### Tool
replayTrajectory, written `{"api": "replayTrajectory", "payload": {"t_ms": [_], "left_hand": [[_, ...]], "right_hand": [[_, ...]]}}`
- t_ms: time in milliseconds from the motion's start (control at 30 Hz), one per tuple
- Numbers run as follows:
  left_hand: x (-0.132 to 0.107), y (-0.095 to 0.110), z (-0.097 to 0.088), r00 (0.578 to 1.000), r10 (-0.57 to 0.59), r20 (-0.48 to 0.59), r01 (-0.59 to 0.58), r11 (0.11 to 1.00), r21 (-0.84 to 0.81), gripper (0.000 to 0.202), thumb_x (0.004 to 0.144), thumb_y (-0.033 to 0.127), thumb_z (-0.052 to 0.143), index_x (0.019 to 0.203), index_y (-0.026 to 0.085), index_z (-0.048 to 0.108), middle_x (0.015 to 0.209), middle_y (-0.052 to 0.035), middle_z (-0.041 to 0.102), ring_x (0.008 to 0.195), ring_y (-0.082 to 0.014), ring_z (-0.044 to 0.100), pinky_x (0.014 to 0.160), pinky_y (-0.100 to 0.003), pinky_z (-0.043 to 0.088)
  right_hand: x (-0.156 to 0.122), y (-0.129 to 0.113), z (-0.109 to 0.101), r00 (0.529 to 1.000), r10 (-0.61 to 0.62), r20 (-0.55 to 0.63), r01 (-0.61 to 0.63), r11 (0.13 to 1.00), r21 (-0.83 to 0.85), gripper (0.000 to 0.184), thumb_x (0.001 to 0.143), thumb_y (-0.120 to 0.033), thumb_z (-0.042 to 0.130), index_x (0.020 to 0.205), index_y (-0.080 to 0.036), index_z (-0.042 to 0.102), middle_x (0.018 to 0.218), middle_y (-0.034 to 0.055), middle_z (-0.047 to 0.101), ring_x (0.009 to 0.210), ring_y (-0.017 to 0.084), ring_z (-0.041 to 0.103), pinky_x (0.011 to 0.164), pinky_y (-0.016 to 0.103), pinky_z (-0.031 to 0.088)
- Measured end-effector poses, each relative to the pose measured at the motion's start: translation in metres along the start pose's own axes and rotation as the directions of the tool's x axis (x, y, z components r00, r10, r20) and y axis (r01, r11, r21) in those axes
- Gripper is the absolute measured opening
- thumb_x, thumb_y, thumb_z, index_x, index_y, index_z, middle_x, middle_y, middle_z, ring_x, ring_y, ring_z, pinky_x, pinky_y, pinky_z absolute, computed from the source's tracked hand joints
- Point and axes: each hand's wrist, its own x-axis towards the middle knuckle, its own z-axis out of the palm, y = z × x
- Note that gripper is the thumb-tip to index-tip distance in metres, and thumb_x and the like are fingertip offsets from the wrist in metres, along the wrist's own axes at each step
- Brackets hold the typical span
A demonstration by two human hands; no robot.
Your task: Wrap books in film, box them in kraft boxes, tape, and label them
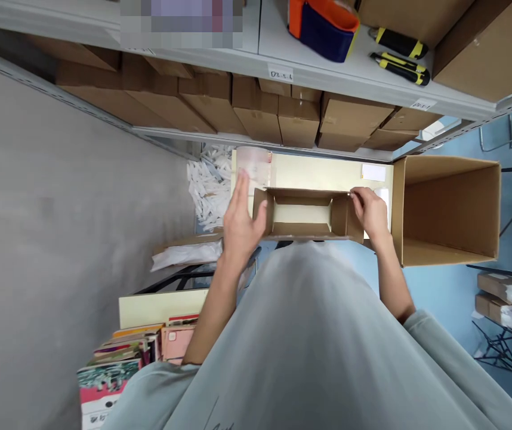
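Observation:
A narrow cardboard box (301,229) stands in front of my body, its middle open so that the pale tabletop shows through it. At its left end, my left hand (242,224) is held open, fingers stretched forward and thumb beside the left flap (262,210). My right hand (370,212) pinches the far edge of the box's right flap (354,220) between thumb and fingers. Beyond the left hand lies a roll of clear pinkish tape or film (253,164) on the cream table (316,172).
A large open carton (450,209) stands right of the table. Several closed boxes (256,110) line the shelf ahead. Cutter knives (400,57) and an orange-blue tape dispenser (325,30) rest above. White paper strips (211,185) pile at left; books (122,358) stand lower left.

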Motion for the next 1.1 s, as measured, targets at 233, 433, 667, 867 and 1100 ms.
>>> {"api": "replayTrajectory", "payload": {"t_ms": [233,433,667,867,1100], "left_hand": [[-0.004,-0.046,-0.01,0.913,-0.32,-0.252,0.252,0.93,-0.269,0.06,0.104,0.052,0.075,0.157,0.026,0.063,0.152,-0.017,0.073,0.137,-0.0304,0.075,0.119,-0.048,0.062],[0.023,-0.062,-0.009,0.945,-0.287,-0.157,0.241,0.935,-0.258,0.068,0.101,0.065,0.077,0.156,0.029,0.064,0.166,-0.0184,0.063,0.141,-0.0338,0.072,0.112,-0.045,0.065],[0.083,-0.057,-0.002,0.986,-0.152,0.075,0.163,0.972,-0.17,0.056,0.1,0.063,0.079,0.143,0.026,0.075,0.144,-0.014,0.078,0.11,-0.0254,0.079,0.093,-0.036,0.065],[0.088,-0.058,-0.009,0.983,-0.113,0.147,0.129,0.987,-0.099,0.021,0.098,0.036,0.078,0.111,0.022,0.087,0.107,-0.0072,0.083,0.097,-0.0243,0.075,0.098,-0.039,0.06],[0.091,-0.106,-0.041,0.98,-0.194,-0.048,0.173,0.946,-0.276,0.029,0.097,0.051,0.084,0.105,0.024,0.084,0.112,-0.0069,0.079,0.105,-0.0255,0.072,0.098,-0.039,0.06]], "right_hand": [[0.032,-0.005,-0.006,0.996,0.049,0.072,-0.044,0.996,-0.072,0.031,0.117,-0.043,0.05,0.118,-0.025,0.075,0.115,0.0143,0.086,0.096,0.035,0.076,0.08,0.04,0.049],[0.027,-0.004,-0.007,0.997,0.012,0.081,-0.006,0.998,-0.069,0.031,0.118,-0.043,0.048,0.119,-0.025,0.074,0.119,0.014,0.085,0.098,0.035,0.076,0.08,0.039,0.048],[0.019,-0.005,-0.004,0.997,0.02,0.078,-0.014,0.996,-0.087,0.034,0.119,-0.048,0.048,0.12,-0.025,0.073,0.122,0.0143,0.083,0.101,0.034,0.075,0.08,0.038,0.047],[0.014,-0.003,-0.004,0.997,0.008,0.079,0.002,0.993,-0.119,0.037,0.121,-0.047,0.044,0.121,-0.025,0.074,0.118,0.0134,0.082,0.097,0.031,0.074,0.077,0.036,0.045],[0.016,-0.009,-0.002,0.991,-0.074,0.115,0.087,0.99,-0.112,0.041,0.122,-0.049,0.041,0.12,-0.026,0.074,0.117,0.0114,0.081,0.093,0.028,0.074,0.076,0.035,0.046]]}}
